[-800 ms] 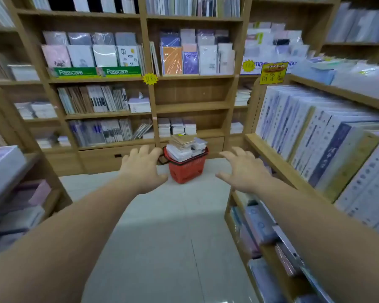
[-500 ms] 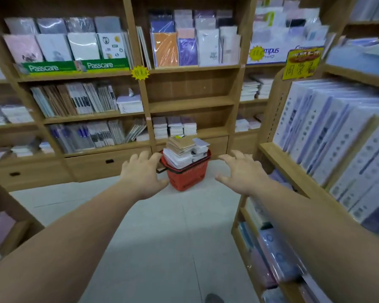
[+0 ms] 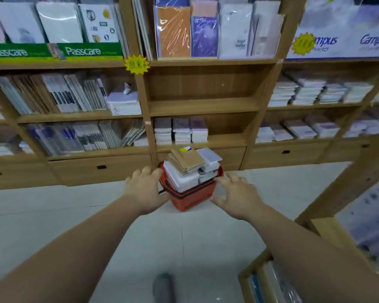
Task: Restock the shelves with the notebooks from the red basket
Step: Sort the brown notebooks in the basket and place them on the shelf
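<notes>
Both arms reach forward over the pale tiled floor (image 3: 53, 215) toward the red basket (image 3: 193, 199).

Left hand (image 3: 143, 191): back of the hand up, fingers straight and slightly spread, holding nothing. Its fingertips overlap the basket's left rim in this view; whether they touch it cannot be told.

Right hand (image 3: 236, 196): fingers straight and spread wide, thumb out to the side, holding nothing. It sits just beside the basket's right side; contact cannot be confirmed.

The basket stands on the floor, close in front of the wooden shelves (image 3: 204, 104), at the middle bay and before the drawers (image 3: 101, 169) at the base. It is heaped above its rim with notebooks (image 3: 184, 180), mostly white-edged stacks. A brown notebook (image 3: 187, 159) lies tilted on top, with a pale notebook (image 3: 208, 155) just beside it to the right.

In the middle bay, three short stacks (image 3: 181, 133) sit at the left end of the lowest shelf. A yellow star tag (image 3: 137, 64) is fixed to the upright left of that bay. A grey blurred shape (image 3: 163, 285) shows at the bottom edge; it cannot be identified.
</notes>
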`<state>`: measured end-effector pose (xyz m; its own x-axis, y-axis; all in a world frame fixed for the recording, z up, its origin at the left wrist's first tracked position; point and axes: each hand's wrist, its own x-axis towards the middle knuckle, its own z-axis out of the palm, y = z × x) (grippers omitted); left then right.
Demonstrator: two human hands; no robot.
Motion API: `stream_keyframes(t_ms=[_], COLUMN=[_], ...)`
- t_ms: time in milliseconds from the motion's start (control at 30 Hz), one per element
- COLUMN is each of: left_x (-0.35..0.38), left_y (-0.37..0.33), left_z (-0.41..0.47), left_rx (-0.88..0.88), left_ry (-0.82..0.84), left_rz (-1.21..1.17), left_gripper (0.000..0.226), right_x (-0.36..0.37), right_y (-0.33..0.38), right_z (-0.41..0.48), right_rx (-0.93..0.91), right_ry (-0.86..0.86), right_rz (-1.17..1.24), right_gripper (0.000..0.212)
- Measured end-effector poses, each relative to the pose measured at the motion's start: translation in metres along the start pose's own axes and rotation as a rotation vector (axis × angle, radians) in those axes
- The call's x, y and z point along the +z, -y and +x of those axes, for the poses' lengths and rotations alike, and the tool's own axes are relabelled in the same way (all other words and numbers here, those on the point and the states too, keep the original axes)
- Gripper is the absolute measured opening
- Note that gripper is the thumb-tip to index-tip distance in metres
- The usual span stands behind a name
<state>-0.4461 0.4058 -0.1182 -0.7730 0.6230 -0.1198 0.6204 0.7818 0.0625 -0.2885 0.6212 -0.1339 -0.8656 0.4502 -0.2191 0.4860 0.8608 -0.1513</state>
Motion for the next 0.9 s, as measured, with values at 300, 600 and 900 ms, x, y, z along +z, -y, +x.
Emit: stream_keyframes(t_ms=[300, 600, 900], left_x=[0.033, 0.051, 0.095], left_y=[0.030, 0.026, 0.001], left_z=[0.234, 0.405, 0.490], left_rx=[0.035, 0.038, -0.278], left_ry=[0.127, 0.229, 0.282], left_rz=[-0.141, -0.127, -0.260], left_gripper=[0.082, 0.081, 0.073], right_x=[-0.005, -0.012, -0.005], right_y=[-0.026, -0.067, -0.124], right_z=[0.209, 0.374, 0.546], right_rx=[0.119, 0.105, -0.159], right_ry=[0.108, 0.212, 0.380], right_rz=[0.029, 0.005, -0.056], right_gripper=[0.072, 0.071, 0.073])
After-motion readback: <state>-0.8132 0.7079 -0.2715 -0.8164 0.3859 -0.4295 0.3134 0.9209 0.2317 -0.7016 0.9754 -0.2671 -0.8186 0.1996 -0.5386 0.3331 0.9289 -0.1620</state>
